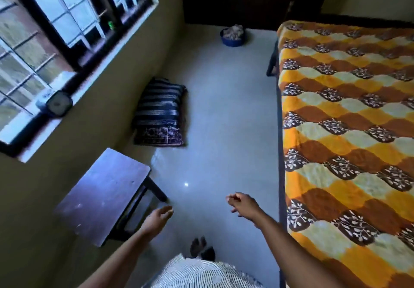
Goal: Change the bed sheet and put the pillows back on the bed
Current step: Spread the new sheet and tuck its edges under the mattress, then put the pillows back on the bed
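On the floor against the wall under the window lie the pillows (159,113), a dark striped one stacked on a patterned one, well ahead of both hands and apart from them. Left hand (158,219) hangs empty over the floor near the low wooden table (103,195), fingers loosely together and slightly open; right hand (243,204) is empty too, fingers loosely curled, nearer the bed (279,130). Orange, brown and cream patterned bed sheet (349,117) covers the mattress at the right, with a blue basin (233,37) of cloth on the far floor.
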The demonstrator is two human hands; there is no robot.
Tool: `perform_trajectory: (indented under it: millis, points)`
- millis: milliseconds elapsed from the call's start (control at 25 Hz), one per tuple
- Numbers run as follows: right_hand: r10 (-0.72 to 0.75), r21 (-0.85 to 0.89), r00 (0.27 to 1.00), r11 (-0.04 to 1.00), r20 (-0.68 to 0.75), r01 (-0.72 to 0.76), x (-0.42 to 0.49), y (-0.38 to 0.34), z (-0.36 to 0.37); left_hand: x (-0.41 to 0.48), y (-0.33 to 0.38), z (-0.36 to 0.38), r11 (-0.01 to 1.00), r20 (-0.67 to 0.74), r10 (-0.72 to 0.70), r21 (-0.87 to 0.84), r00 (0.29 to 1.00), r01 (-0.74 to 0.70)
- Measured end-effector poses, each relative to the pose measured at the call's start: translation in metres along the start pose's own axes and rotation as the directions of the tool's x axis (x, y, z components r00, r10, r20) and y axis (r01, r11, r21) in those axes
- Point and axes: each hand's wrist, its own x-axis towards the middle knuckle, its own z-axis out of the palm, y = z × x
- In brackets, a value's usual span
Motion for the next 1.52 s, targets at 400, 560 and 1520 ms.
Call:
perform_trajectory:
  millis: [400,560,1520]
  points:
    - [-0.078,0.009,0.997,0.997,0.015,0.078,0.184,-0.163,-0.074,0.183,0.135,-0.103,0.894,-0.076,-0.09,-0.445,0.993,0.047]
    - [-0.088,-0.068,0.994,0.993,0.072,0.093,0.278,-0.245,-0.13,0.265,0.201,-0.144,0.848,-0.097,-0.128,-0.527,0.987,0.058]
    - [0.386,-0.174,0.861,0.922,0.331,-0.347,0.92,-0.337,0.119,0.733,0.068,-0.183,0.358,0.046,-0.714,-0.834,0.699,0.421]
